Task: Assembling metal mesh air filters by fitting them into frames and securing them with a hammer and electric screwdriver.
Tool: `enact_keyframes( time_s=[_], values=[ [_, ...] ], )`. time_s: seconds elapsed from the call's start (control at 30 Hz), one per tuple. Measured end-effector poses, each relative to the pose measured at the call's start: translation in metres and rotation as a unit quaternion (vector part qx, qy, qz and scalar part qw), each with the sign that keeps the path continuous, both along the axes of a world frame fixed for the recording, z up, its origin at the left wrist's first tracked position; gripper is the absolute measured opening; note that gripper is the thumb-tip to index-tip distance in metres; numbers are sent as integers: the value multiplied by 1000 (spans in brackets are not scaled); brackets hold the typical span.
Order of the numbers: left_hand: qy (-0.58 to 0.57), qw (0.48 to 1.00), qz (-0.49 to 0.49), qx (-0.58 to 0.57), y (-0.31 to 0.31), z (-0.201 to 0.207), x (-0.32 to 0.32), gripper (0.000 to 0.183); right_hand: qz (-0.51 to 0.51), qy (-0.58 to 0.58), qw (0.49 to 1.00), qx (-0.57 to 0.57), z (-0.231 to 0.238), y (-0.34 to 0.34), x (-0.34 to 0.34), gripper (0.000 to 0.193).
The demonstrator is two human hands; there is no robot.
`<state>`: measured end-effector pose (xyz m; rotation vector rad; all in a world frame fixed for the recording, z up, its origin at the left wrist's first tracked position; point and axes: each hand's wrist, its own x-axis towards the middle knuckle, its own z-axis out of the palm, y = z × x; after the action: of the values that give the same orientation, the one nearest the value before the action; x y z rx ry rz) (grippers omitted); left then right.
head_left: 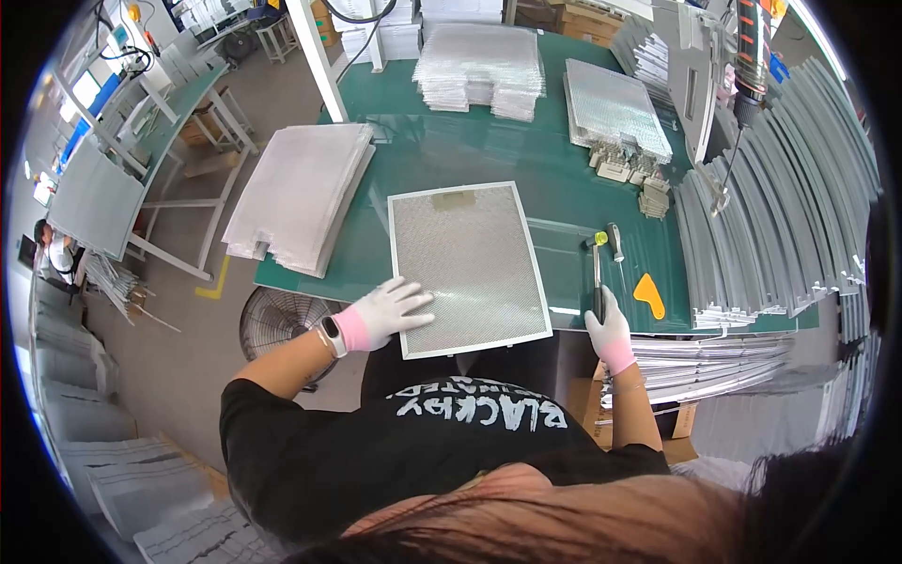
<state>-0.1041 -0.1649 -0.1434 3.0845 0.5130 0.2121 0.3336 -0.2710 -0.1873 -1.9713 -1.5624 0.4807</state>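
Note:
A flat rectangular metal mesh filter panel (470,268) with a pale frame lies at the near edge of the green table, its near end slightly overhanging. My left hand (385,315), in a white glove with a pink cuff, rests on its near left side, fingers spread. To the right, my gloved right hand (611,334) is closed round the dark handle of what looks like a small hammer (597,268) with a yellow-green head. Beside it lie a screwdriver (615,242) and a yellow scraper (648,295).
Stacks of mesh panels stand left (301,193), at the back (481,66) and back right (618,108). A long row of grey frames (770,207) lines the right side. An electric screwdriver (752,56) hangs above. A floor fan (277,324) stands at the lower left.

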Motion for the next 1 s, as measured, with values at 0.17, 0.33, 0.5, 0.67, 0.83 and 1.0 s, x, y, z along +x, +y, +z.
enact_keyframes(
  time_s=[0.17,0.33,0.5,0.67,0.83,1.0],
  values=[
    [-10,991,-118,-56,16,19,22,35,19,140,988,66,23,19,-10,65],
    [53,989,-123,60,44,162,55,18,-9,237,965,112,105,-10,-14,64],
    [-29,989,-106,97,66,205,120,19,-13,351,926,138,107,-26,-37,65],
    [-83,978,-55,185,92,178,151,21,-24,471,855,217,85,-25,-74,51],
    [-142,972,-36,181,95,168,164,18,-108,616,688,369,68,2,-112,21],
    [-142,976,-14,167,101,165,164,19,52,552,818,150,71,18,-168,24]
  ],
)
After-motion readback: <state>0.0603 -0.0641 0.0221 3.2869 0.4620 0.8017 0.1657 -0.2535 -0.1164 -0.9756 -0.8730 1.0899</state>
